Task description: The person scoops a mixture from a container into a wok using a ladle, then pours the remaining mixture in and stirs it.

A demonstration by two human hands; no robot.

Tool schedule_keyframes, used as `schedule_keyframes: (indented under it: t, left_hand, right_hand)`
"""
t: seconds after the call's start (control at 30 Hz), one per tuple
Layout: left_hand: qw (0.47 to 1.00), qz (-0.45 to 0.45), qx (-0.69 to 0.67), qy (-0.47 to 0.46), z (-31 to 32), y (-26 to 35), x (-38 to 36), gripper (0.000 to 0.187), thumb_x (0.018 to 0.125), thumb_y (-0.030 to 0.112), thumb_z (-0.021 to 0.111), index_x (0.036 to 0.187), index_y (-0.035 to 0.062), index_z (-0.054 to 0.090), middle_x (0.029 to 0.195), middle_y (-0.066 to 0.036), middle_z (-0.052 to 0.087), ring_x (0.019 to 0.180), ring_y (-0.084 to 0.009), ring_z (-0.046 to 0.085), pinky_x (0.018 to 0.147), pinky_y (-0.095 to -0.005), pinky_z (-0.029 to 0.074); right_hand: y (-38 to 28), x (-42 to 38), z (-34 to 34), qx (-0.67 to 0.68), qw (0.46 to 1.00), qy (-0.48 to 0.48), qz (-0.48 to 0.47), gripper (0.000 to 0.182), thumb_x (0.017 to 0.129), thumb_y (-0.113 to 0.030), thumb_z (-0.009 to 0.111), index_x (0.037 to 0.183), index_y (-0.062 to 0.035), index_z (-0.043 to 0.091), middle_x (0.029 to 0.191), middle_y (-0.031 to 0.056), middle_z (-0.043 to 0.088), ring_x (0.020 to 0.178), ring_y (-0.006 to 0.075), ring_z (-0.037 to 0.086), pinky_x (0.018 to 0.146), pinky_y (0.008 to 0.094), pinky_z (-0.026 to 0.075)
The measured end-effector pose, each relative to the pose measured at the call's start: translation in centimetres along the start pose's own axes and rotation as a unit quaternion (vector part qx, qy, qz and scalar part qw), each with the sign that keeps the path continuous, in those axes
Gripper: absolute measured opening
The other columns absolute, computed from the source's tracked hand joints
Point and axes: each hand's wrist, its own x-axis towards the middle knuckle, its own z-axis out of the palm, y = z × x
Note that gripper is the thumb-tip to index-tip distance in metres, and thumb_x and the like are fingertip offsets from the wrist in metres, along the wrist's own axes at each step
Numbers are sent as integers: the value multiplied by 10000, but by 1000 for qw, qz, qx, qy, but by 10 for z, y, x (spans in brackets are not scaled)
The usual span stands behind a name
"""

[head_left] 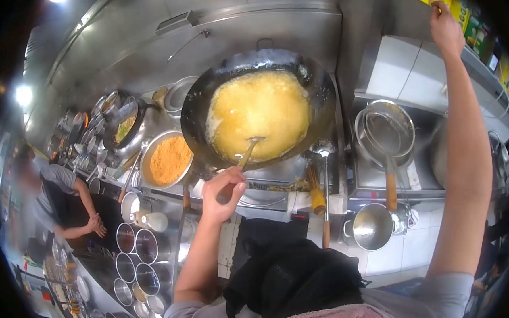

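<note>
Stirring foamy yellow liquid [263, 109], seemingly, the left hand [223, 195] gripped a metal ladle [246, 156], steadiness mattering next; upper right, the right hand [447, 32] had an unclear grip

The bowl [145, 167] lies left of the wok [324, 100], the strainer [389, 128] right, the brush [315, 195] before it.

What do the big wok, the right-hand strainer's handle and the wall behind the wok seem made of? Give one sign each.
Wok: dark metal, perhaps iron or carbon steel; blackened, glossy highlights.
Strainer's handle: probably wood; dull orange-brown, no metallic shine.
Wall: likely stainless steel; grey sheet, soft reflections.
</note>
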Motion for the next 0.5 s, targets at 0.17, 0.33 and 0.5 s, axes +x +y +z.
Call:
schedule_keyframes:
  t: [0.17,0.33,0.5]
  left_hand:
    - [994,-76,-83,-9,-15,27,5,101,843,58,693,810,-1,618,861,-93,653,930,-270,632,968,-423,447]
    - [977,35,-197,74,-14,4,18,255,870,201,708,777,27,546,777,-112,600,829,-265,613,1009,-569,407]
    - [969,104,-225,9,-8,-2,39,222,843,146,718,736,22,567,734,-105,617,735,-251,609,837,-450,498]
  right_hand:
    - [3,-3,1,-8,1000,5,0,362,992,-454,359,1247,-278,546,1112,140,683,1035,411,626,841,489,503]
    - [14,1,5,14,1000,0,-11,379,988,-473,367,1254,-273,548,1137,143,671,1060,404,616,852,478,493]
    - [18,3,10,-5,1000,14,2,373,994,-459,362,1258,-277,552,1142,138,669,1056,395,619,853,465,493]
